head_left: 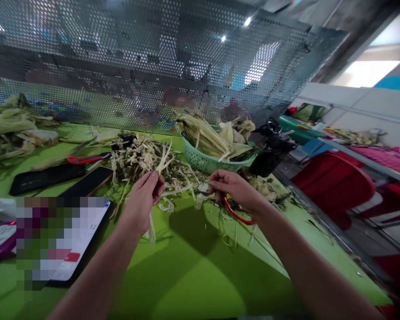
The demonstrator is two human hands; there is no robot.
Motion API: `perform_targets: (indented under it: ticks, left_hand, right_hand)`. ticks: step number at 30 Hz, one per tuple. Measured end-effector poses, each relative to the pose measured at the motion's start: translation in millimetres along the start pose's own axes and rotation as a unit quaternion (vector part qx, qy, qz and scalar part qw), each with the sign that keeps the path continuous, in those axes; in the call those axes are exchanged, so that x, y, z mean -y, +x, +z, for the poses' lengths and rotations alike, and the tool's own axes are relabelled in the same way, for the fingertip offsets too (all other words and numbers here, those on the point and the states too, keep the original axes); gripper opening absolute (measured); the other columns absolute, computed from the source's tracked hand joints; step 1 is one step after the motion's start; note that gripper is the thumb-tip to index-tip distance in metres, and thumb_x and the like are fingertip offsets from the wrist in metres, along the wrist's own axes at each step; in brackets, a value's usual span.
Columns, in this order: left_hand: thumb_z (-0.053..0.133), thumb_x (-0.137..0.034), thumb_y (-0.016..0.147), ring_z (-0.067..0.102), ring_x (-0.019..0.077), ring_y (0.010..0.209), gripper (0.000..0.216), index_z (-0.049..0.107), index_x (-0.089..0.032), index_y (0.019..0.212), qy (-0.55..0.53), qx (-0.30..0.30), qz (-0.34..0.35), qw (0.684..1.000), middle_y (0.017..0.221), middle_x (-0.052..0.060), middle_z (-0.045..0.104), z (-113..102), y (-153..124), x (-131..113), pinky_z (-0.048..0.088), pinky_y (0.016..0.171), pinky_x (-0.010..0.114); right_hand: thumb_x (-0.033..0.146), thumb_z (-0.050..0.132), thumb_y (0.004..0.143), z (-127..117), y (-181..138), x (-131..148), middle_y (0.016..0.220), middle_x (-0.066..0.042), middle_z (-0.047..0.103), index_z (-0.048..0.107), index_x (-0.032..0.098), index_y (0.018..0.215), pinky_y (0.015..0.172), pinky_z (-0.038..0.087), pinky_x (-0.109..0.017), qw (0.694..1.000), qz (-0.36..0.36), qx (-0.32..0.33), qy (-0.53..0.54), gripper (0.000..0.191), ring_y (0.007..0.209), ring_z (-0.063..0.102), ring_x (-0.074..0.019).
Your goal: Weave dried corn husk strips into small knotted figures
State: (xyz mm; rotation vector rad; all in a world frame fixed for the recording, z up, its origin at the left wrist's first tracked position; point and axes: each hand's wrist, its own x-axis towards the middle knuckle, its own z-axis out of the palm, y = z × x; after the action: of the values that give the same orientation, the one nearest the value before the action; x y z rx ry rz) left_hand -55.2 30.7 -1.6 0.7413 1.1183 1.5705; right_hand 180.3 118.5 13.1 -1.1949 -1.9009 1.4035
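Note:
My left hand [145,198] is closed in a pinch around a small bundle of pale corn husk strips [165,162]. The strips fan out above the fingertips, and a tail hangs below the hand. My right hand [231,189] is curled around a pair of scissors [238,215]. Their curved red handle shows under the palm, and a dark tip points left past the fingers; the rest is hidden. A heap of cut husk pieces [142,155] lies just beyond my left hand. Behind my right hand stands a green plastic basket [206,163] full of dry corn husks [203,133].
On the green table [186,284], a tablet [86,240], a dark phone [86,182], a black case [46,178] and a red-black tool [88,158] lie left. More husks [13,129] pile behind them. A perforated metal screen [136,66] closes the back; red chairs [333,182] stand right.

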Motion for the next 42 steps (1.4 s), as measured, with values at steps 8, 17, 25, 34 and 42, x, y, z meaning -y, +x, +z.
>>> perform_targets:
  ticks: [8, 17, 25, 34, 42]
  left_hand:
    - [0.055, -0.038, 0.081, 0.034, 0.0054, 0.045, 0.025, 0.055, -0.016, 0.070, 0.025, 0.013, 0.007, 1.000, 0.062, 0.000, 0.058, 4, -2, -2, 0.021, 0.044, 0.019]
    - [0.054, -0.045, 0.081, 0.028, 0.0064, 0.045, 0.030, 0.062, -0.016, 0.076, 0.026, 0.063, -0.011, 0.998, 0.059, -0.002, 0.054, 8, -4, 1, 0.022, 0.045, 0.021]
    - [0.051, -0.042, 0.084, 0.028, 0.0059, 0.046, 0.028, 0.057, -0.015, 0.080, 0.007, 0.118, -0.063, 0.991, 0.060, -0.003, 0.049, 9, -2, 6, 0.020, 0.045, 0.021]
    - [0.052, -0.042, 0.083, 0.028, 0.0057, 0.051, 0.029, 0.051, -0.016, 0.069, 0.074, 0.101, -0.041, 0.991, 0.060, -0.004, 0.039, 5, 2, 14, 0.018, 0.047, 0.020]
    - [0.061, -0.041, 0.078, 0.023, 0.0032, 0.044, 0.030, 0.047, -0.016, 0.068, -0.085, 0.057, 0.003, 0.995, 0.057, -0.007, 0.037, 0, 6, -3, 0.017, 0.043, 0.017]
  right_hand:
    - [0.035, 0.064, 0.079, 15, -8, 39, 0.060, 0.006, 0.046, 0.054, 0.018, 0.077, 0.044, 0.028, -0.019, 0.998, -0.049, -0.030, -0.021, 0.019, 0.048, 0.038, -0.0057]
    - [0.034, 0.056, 0.085, 53, -5, 65, 0.070, 0.002, 0.053, 0.056, 0.018, 0.080, 0.058, 0.035, -0.023, 0.977, -0.159, -0.008, -0.140, 0.017, 0.064, 0.046, -0.0109]
    - [0.035, 0.052, 0.089, 58, 3, 54, 0.068, 0.002, 0.056, 0.055, 0.019, 0.081, 0.058, 0.036, -0.023, 0.942, -0.199, -0.050, -0.266, 0.018, 0.062, 0.047, -0.0117]
    - [0.033, 0.056, 0.085, 52, 5, 42, 0.069, 0.002, 0.055, 0.059, 0.018, 0.083, 0.060, 0.037, -0.023, 0.966, -0.176, -0.021, -0.190, 0.015, 0.064, 0.047, -0.0111]
    - [0.042, 0.064, 0.077, 12, 12, 31, 0.066, 0.001, 0.058, 0.065, 0.015, 0.080, 0.059, 0.038, -0.024, 0.986, -0.059, 0.095, -0.120, 0.027, 0.060, 0.049, -0.0106]
